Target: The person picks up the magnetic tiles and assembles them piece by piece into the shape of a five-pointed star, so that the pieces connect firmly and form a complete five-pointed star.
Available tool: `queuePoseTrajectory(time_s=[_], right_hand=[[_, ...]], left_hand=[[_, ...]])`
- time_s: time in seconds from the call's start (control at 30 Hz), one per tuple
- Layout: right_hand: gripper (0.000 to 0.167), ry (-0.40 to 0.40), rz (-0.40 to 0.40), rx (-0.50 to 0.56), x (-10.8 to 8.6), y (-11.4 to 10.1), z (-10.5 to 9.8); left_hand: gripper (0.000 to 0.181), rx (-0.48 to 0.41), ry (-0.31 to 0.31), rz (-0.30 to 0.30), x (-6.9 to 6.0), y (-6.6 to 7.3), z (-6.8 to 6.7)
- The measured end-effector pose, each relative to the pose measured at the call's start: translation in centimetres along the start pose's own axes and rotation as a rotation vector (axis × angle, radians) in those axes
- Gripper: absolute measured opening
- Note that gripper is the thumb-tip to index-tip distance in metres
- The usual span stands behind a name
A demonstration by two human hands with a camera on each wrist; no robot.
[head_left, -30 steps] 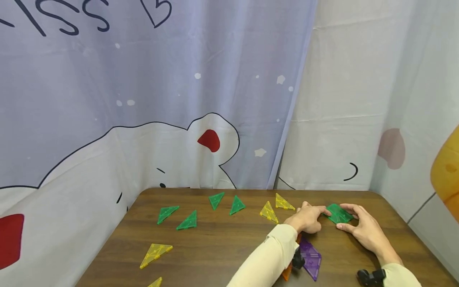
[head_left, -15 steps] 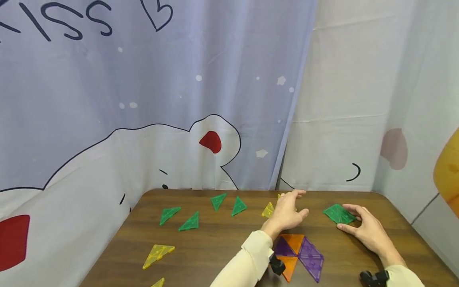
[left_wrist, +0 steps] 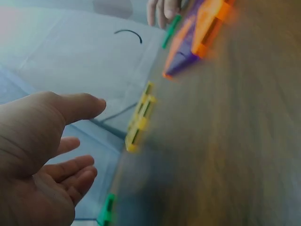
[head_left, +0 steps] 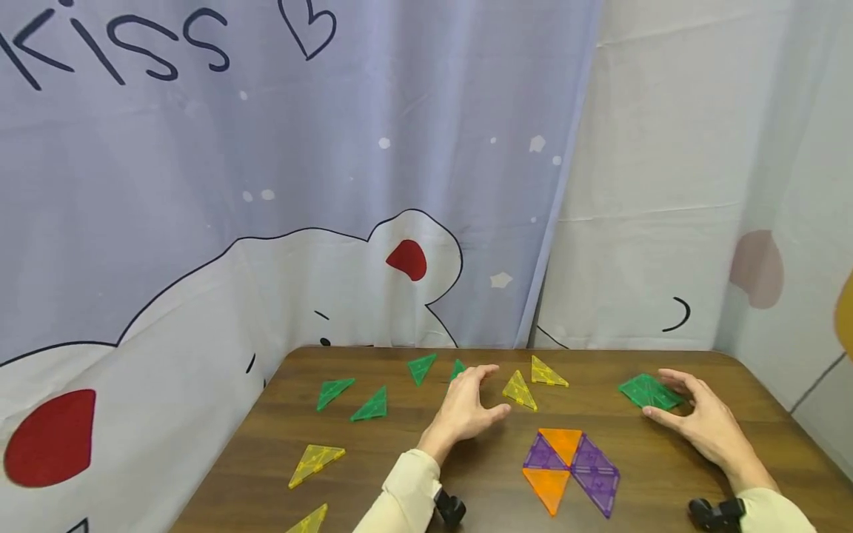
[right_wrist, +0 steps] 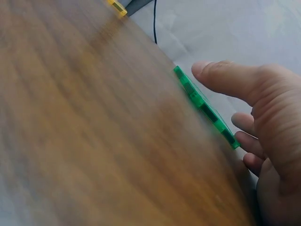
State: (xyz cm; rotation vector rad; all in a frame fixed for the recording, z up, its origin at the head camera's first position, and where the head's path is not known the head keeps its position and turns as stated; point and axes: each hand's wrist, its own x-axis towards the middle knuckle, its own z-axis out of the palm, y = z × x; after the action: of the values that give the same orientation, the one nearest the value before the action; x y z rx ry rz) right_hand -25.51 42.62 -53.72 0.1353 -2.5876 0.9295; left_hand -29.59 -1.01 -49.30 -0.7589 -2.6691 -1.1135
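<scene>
My left hand (head_left: pixel 461 409) hovers over the middle of the table, fingers loosely spread and nothing in them, partly covering a green triangular magnetic tile (head_left: pixel 457 367). Two yellow triangular tiles (head_left: pixel 520 390) lie just right of it. At the right, my right hand (head_left: pixel 708 428) curves loosely beside a flat piece made of green tiles (head_left: pixel 646 392). In the right wrist view the thumb is apart from this green piece (right_wrist: pixel 205 108), and the fingertips are close to its edge; contact cannot be told. Between the hands lies a flat cluster of orange tiles (head_left: pixel 548 488) and purple tiles (head_left: pixel 596 474).
Further green triangular tiles (head_left: pixel 370 406) lie at the back left of the brown table (head_left: pixel 373 474). Two yellow tiles (head_left: pixel 316 463) lie near the left edge. A printed curtain (head_left: pixel 320 148) hangs behind the table.
My left hand has left the green tiles and moved left, past the two yellow tiles, uncovering the orange and purple cluster. The right hand stays beside the green piece.
</scene>
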Motion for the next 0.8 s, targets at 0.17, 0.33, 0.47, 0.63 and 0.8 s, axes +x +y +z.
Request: queuePoseTrajectory(time_s=[0.17,0.33,0.47,0.63,0.8], right_hand=[[0.087,0.033,0.025,0.071,-0.1,-0.5,-0.6],[0.08,0.102,-0.013,0.1,0.3,-2.4,0.6],[0.069,0.075,-0.081,0.171,1.0,-4.7,3.1],[0.064,-0.102,-0.116,0.344,1.9,-6.6,5.7],[0.063,-0.221,-0.121,0.444,3.0,-7.0,7.0]], left_hand=[[0.067,-0.002,0.009,0.1,0.1,-2.8,1.8],[0.067,0.009,-0.059,0.058,0.1,-2.3,2.7],[0.072,-0.019,-0.104,-0.006,0.0,-1.8,2.8],[0.074,-0.089,-0.114,-0.062,0.3,-1.9,3.1],[0.072,-0.079,-0.119,-0.044,0.7,-1.7,3.2]])
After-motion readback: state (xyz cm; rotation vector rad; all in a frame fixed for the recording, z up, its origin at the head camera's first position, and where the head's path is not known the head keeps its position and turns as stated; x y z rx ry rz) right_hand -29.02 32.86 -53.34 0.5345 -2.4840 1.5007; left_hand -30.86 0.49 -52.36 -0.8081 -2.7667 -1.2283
